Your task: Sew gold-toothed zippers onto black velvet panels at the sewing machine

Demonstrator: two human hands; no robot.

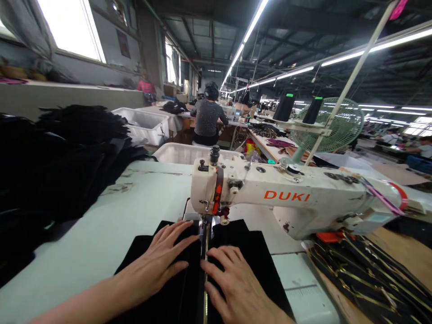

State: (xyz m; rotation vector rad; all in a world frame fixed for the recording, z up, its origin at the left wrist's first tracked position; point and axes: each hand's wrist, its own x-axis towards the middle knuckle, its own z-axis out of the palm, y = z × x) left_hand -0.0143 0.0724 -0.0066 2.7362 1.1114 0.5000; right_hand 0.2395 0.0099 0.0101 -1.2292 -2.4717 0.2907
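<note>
A white sewing machine (249, 189) stands across the pale green table, its needle area over black fabric (263, 265). A zipper (205, 288) with gold teeth runs down the middle of the fabric from the presser foot. Flat on the left panel lies my left hand (165, 252), fingers stretched toward the foot, with the thumb apart. My right hand (229, 279) rests on the right panel, fingers spread, its fingertips at the zipper's edge. Neither hand grips anything that I can see. The cloth directly beneath my palms is hidden.
Black cut fabric (67, 166) is heaped along the left. Black zippers (367, 274) with gold teeth lie in a bundle at the right. White bins (145, 123) stand behind the table. Two thread cones (283, 108) and a green fan (332, 123) rise beyond the machine. A seated person (209, 114) works ahead.
</note>
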